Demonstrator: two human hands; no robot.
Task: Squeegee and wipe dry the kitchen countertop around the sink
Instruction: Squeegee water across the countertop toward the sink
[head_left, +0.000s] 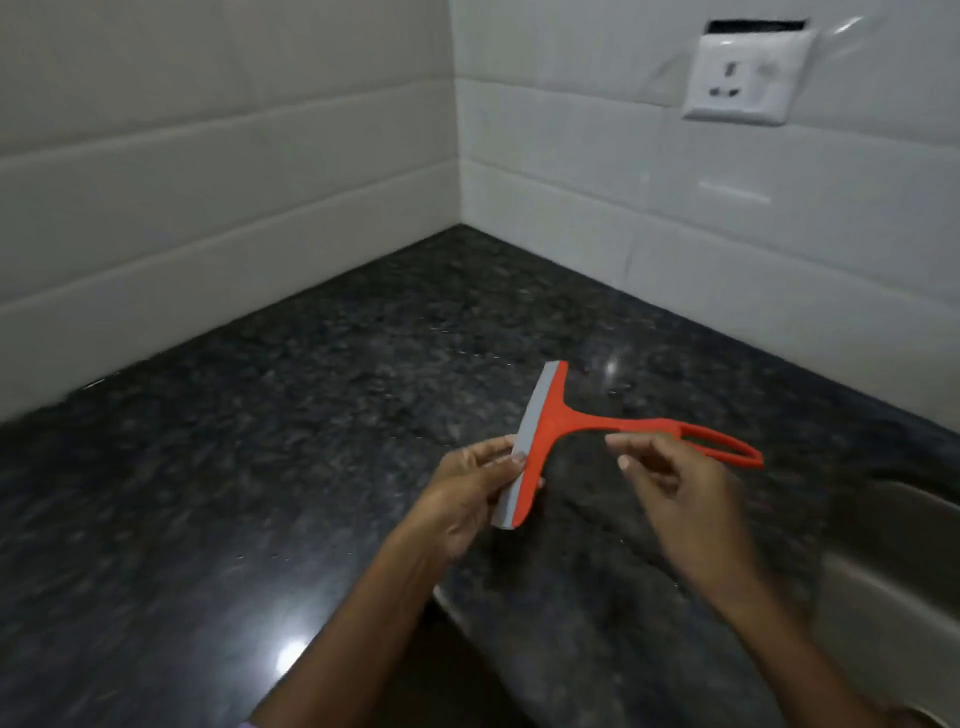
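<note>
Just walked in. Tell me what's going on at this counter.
A person is holding an orange plastic squeegee with a grey rubber blade above the dark speckled granite countertop. The left hand pinches the blade end; the right hand is by the handle, fingers loosely curled, grip unclear. The blade isn't on the stone yet. A sink edge shows at right.

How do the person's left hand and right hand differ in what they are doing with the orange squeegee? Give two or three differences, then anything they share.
The left hand pinches the blade end of the squeegee; the right hand is by the handle. The left hand's fingers are closed on the tool; the right hand's fingers look loosely curled and blurred, so its grip is unclear. Both hands are bare and raised above the dark countertop.
</note>
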